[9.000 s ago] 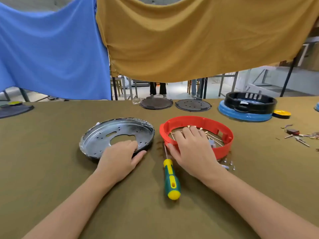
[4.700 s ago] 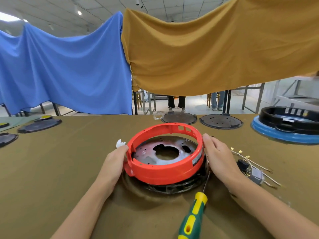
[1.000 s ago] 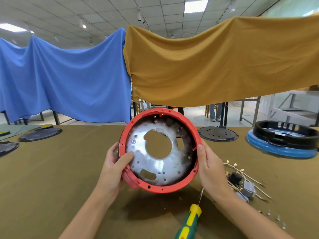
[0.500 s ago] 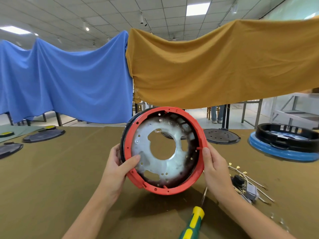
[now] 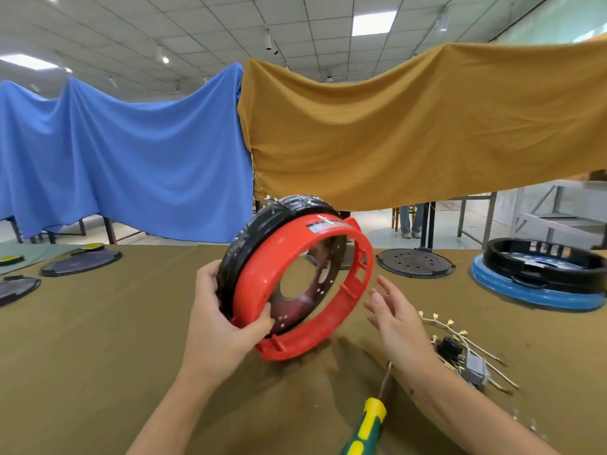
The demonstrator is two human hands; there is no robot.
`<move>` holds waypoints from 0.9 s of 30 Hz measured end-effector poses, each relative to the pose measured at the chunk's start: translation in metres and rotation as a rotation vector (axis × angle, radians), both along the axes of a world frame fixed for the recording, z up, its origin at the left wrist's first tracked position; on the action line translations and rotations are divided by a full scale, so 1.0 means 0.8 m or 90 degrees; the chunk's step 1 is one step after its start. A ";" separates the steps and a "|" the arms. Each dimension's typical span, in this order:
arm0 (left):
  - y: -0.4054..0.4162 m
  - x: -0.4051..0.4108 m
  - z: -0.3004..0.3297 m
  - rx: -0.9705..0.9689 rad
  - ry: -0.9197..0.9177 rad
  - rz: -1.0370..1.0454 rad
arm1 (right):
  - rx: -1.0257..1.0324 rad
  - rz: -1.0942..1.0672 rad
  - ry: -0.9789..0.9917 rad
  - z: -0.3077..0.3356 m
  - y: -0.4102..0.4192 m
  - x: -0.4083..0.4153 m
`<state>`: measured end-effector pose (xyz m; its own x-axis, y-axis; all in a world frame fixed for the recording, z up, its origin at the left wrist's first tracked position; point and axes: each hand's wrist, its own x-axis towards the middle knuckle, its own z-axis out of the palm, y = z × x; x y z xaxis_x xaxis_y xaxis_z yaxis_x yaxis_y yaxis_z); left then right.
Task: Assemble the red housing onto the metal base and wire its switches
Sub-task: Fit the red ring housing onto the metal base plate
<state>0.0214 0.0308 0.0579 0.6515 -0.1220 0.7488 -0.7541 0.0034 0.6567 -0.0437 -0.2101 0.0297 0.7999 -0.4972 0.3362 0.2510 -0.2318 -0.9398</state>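
Note:
The red housing (image 5: 315,339) sits over the metal base (image 5: 259,221), and the joined pair is held on edge above the table, its open side turned to the right. My left hand (image 5: 223,323) grips the lower left rim, thumb inside the red ring and fingers behind the dark base. My right hand (image 5: 391,320) hovers just right of the ring with fingers spread, touching nothing. The switches with their wires (image 5: 460,353) lie on the cloth to the right of my right wrist.
A green and yellow screwdriver (image 5: 368,421) lies near the front edge. A black ring on a blue ring (image 5: 538,280) stands at the right. Dark round plates (image 5: 415,262) lie at the back and more (image 5: 80,261) at the left. Small screws (image 5: 522,418) lie at the lower right.
My right hand has let go of the ring and opened beside it. My left hand has turned the assembly so that its open side faces right instead of toward me.

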 end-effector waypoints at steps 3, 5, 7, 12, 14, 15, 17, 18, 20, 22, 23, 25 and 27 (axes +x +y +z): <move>0.000 -0.004 -0.002 0.110 -0.065 0.089 | 0.074 -0.007 0.001 0.006 0.001 -0.005; -0.003 -0.002 -0.006 0.184 -0.133 0.144 | 0.155 0.011 -0.016 0.015 0.004 -0.010; -0.009 0.000 -0.009 0.264 -0.221 0.193 | 0.214 0.044 -0.026 0.022 0.009 -0.015; -0.028 0.003 -0.020 0.471 -0.502 0.297 | 0.293 0.137 0.015 0.022 0.022 -0.023; -0.033 0.003 -0.025 0.506 -0.568 0.319 | 0.324 0.161 0.057 0.019 0.021 -0.024; -0.035 0.001 -0.027 0.515 -0.600 0.326 | 0.341 0.169 0.074 0.018 0.018 -0.024; -0.040 -0.002 -0.031 0.524 -0.661 0.329 | 0.377 0.178 0.105 0.019 0.011 -0.024; -0.043 -0.005 -0.033 0.529 -0.691 0.329 | 0.397 0.183 0.121 0.019 0.008 -0.024; -0.047 -0.009 -0.037 0.533 -0.735 0.324 | 0.429 0.187 0.141 0.018 0.004 -0.024; -0.049 -0.010 -0.039 0.535 -0.754 0.316 | 0.442 0.167 0.140 0.016 0.004 -0.023; -0.049 -0.010 -0.039 0.540 -0.761 0.318 | 0.451 0.156 0.132 0.015 0.005 -0.022; -0.050 -0.009 -0.040 0.543 -0.772 0.327 | 0.467 0.138 0.106 0.013 0.008 -0.020; -0.053 -0.008 -0.041 0.545 -0.771 0.321 | 0.473 0.106 0.074 0.011 0.010 -0.017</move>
